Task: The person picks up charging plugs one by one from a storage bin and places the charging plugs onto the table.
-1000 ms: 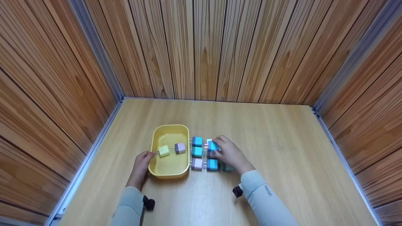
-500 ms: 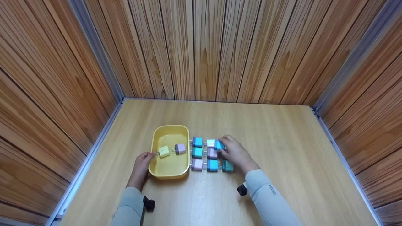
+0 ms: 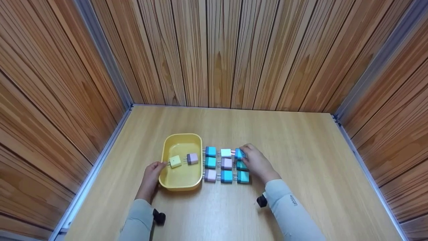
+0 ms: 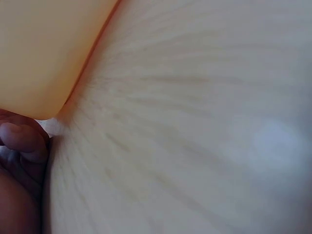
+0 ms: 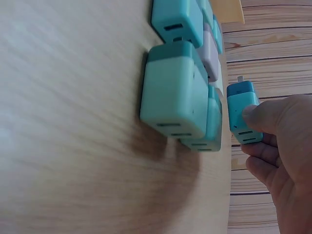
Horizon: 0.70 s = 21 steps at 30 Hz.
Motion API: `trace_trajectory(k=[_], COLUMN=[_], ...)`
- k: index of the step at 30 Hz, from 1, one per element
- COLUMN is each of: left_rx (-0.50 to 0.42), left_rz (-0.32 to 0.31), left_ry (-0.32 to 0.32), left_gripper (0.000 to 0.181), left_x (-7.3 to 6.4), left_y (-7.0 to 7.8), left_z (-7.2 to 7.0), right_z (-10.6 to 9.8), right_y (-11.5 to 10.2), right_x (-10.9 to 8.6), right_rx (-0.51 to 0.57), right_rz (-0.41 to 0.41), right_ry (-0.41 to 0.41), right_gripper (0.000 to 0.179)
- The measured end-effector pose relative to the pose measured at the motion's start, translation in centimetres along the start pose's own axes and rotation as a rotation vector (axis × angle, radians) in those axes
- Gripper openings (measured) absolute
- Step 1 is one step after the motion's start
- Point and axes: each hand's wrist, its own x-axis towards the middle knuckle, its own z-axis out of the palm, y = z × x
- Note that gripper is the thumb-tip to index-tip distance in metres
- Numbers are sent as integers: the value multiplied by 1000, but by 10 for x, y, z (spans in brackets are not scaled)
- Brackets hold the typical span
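Note:
A yellow plastic bin [image 3: 180,180] stands left of the middle, and my left hand [image 3: 149,179] holds its left rim with the thumb on top. In the left wrist view, curled fingers [image 4: 24,141] show below the bin's corner. Inside the bin lie a pale yellow charger plug [image 3: 175,161] and a lilac charger plug [image 3: 192,158]. My right hand [image 3: 260,164] pinches a blue charger plug [image 5: 242,109] between thumb and fingers, prongs pointing left. That plug is at the far end of the rightmost column, behind a teal charger plug [image 3: 241,165].
Several charger plugs stand in columns right of the bin, prongs leftward, among them a white one [image 3: 225,153], a lilac one [image 3: 226,163] and a green one [image 3: 243,177]. Wood-patterned walls [image 3: 220,57] enclose the wooden tabletop [image 3: 294,140] at the back and sides.
My right hand has carried the blue charger plug rightward, from over the middle column to the far end of the right column. The left hand and the bin look unmoved.

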Motion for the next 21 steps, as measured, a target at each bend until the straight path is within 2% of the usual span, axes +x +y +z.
trace_trajectory(k=[8,12,21], left_rx=[-51,-42,-26], left_rz=[-17,-10,-8], left_ry=[-28,-19,-14], left_gripper=[41,39,42], left_x=[-4,0,0], left_y=[5,-1,-1], left_z=[0,1,0], right_z=[3,3,2], right_y=[12,14,13], right_x=[5,5,9], right_rx=[-7,25,70], right_rz=[-26,6,43], right_ry=[26,10,-16], right_gripper=[43,44,44])
